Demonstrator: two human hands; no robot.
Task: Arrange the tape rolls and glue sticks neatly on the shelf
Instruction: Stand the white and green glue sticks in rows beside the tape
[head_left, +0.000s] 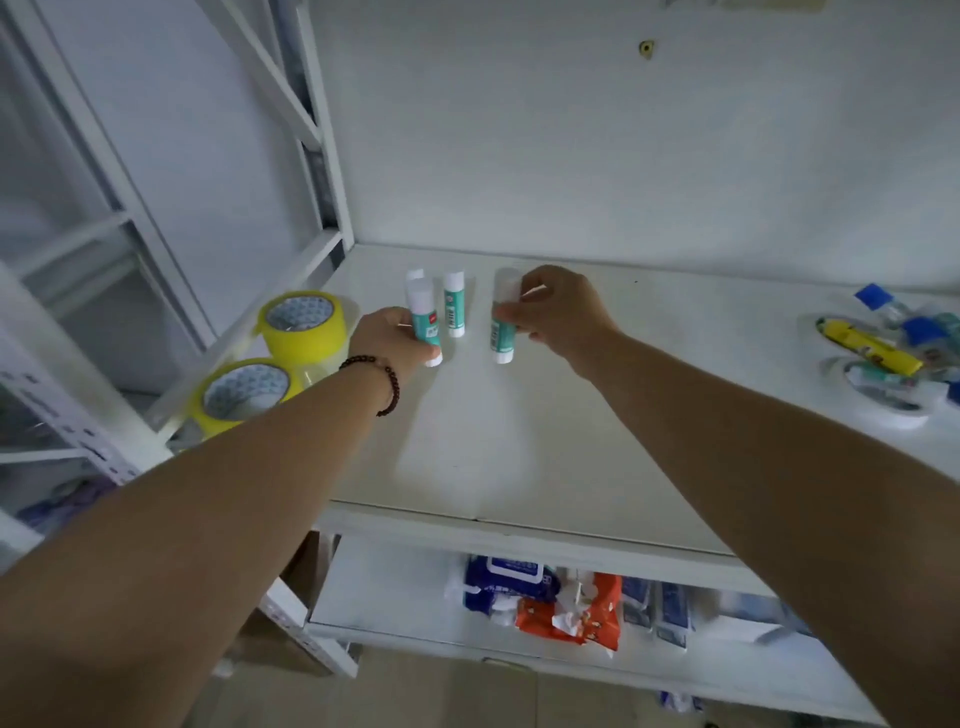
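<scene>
On the white shelf (519, 441) stand green-and-white glue sticks. My left hand (387, 338) grips one glue stick (423, 319) upright at the left of the group. My right hand (558, 312) holds another glue stick (503, 332) to the right. Between them a third glue stick (455, 304) stands free, and the white cap of one more (415, 274) shows behind the left one. Two yellow tape rolls lie flat at the shelf's left edge, one further back (304, 325) and one nearer (244, 395), partly hidden by my left forearm.
At the shelf's right end lies a heap of white tape rolls (883, 400), a yellow pack (872, 345) and blue-capped items (878, 299). Wipe packets (540, 597) sit on the lower shelf. White shelf uprights (322, 156) stand at the left; the wall is behind.
</scene>
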